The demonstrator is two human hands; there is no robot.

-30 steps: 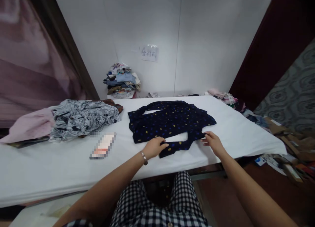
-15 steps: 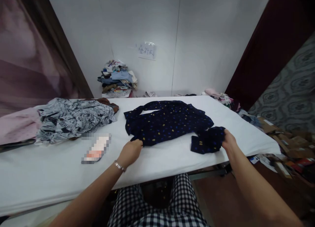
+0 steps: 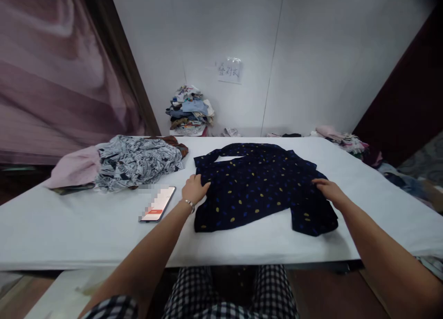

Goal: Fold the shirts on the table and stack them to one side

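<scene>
A dark navy shirt (image 3: 258, 180) with yellow and blue leaf spots lies spread on the white-covered table. One of its sleeves is bent down at the near right. At the shirt's left edge rests my left hand (image 3: 194, 190), its thumb apart from the fingers and toward the cloth. My right hand (image 3: 330, 192) touches the right side near the bent sleeve, with fingers stretched out over the fabric. Neither hand has a visible grip on the cloth. A lit smartphone (image 3: 159, 204), partly pixelated, lies left of my left hand.
A heap of black-and-white patterned and pink clothes (image 3: 136, 162) lies on the table's left. Against the wall stands a tall clothes stack (image 3: 190, 109), below and left of a handwritten sign (image 3: 229, 71). More clothes (image 3: 346, 141) lie beyond the right back edge.
The shirt's near hem and right sleeve, bunched before, now lie flatter and closer to me. My hands have loosened from the hem and sleeve and moved up its sides. The view has shifted left.
</scene>
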